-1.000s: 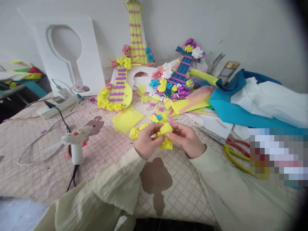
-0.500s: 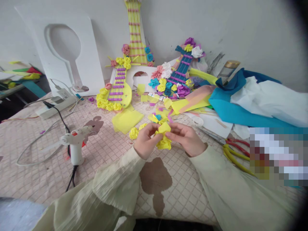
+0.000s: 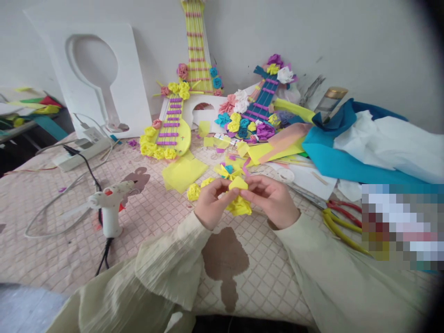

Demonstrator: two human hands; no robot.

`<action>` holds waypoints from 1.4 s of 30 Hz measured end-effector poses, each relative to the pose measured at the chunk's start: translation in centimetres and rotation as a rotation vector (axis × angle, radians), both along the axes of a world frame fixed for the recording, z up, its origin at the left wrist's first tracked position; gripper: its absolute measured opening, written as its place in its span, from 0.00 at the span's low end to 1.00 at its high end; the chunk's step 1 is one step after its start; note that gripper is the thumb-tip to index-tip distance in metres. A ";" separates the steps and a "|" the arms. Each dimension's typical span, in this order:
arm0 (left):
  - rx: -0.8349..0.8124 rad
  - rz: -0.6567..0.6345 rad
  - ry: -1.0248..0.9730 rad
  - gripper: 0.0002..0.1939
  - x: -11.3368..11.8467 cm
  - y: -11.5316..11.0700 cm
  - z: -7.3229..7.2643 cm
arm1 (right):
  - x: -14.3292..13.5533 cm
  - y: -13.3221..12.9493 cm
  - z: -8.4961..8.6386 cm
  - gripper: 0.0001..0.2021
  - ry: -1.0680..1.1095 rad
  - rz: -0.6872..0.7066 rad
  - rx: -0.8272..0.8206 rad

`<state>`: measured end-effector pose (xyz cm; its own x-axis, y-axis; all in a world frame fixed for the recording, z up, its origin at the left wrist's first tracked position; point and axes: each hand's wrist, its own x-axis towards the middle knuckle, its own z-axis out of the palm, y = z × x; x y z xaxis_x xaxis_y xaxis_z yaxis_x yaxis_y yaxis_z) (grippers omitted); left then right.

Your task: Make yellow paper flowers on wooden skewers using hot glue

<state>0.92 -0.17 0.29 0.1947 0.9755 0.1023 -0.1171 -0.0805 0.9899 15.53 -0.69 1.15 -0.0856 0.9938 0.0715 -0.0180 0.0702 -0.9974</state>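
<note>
Between my two hands is a piece of yellow crepe paper (image 3: 238, 183), its upper part folded to a blunt point. My left hand (image 3: 214, 203) pinches it from the left, thumb on the near face. From the other side my right hand (image 3: 272, 200) grips it with thumb and fingers. Crumpled yellow paper flowers (image 3: 239, 206) show just below the fingertips; whether they are joined to the folded piece I cannot tell. More yellow paper flowers (image 3: 193, 192) lie left of my left hand. Flat yellow paper sheets (image 3: 184, 172) rest behind them.
A white glue gun (image 3: 111, 210) stands at left, its cord near a power strip (image 3: 83, 150). Decorated paper guitars (image 3: 178, 132) lean at the back beside a white cut-out board (image 3: 130, 69). Scissors with yellow handles (image 3: 342, 233) and teal paper (image 3: 333, 159) lie at right.
My fingers have shifted slightly on the yellow paper, and its folded top now looks flatter and wider. The hands stay in nearly the same place.
</note>
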 end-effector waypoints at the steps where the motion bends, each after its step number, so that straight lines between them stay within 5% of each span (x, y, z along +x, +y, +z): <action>1: 0.010 0.016 0.003 0.08 0.0 0.0 0.0 | 0.0 0.0 0.0 0.11 0.002 -0.008 -0.007; 14: 0.065 0.041 0.054 0.08 -0.1 -0.3 0.2 | 0.2 0.3 0.0 0.11 0.009 0.017 -0.110; 23: -0.184 0.009 -0.146 0.14 -0.4 0.5 0.3 | 0.2 0.1 0.5 0.10 -0.063 -0.023 -0.045; 27: -0.166 0.042 -0.135 0.13 -0.4 0.7 0.3 | 1.6 0.5 1.2 0.13 -0.309 0.059 0.026; 32: -0.165 0.050 -0.177 0.10 -0.5 1.1 0.2 | 3.4 1.1 0.3 0.06 -0.974 0.312 0.026; 35: -0.182 0.042 -0.212 0.09 -0.5 1.2 0.1 | 3.6 1.3 0.0 0.05 -1.046 0.381 0.088; 42: -0.221 -0.048 -0.238 0.13 -0.1 0.6 0.1 | 3.9 1.1 1.7 0.08 -0.739 0.089 0.163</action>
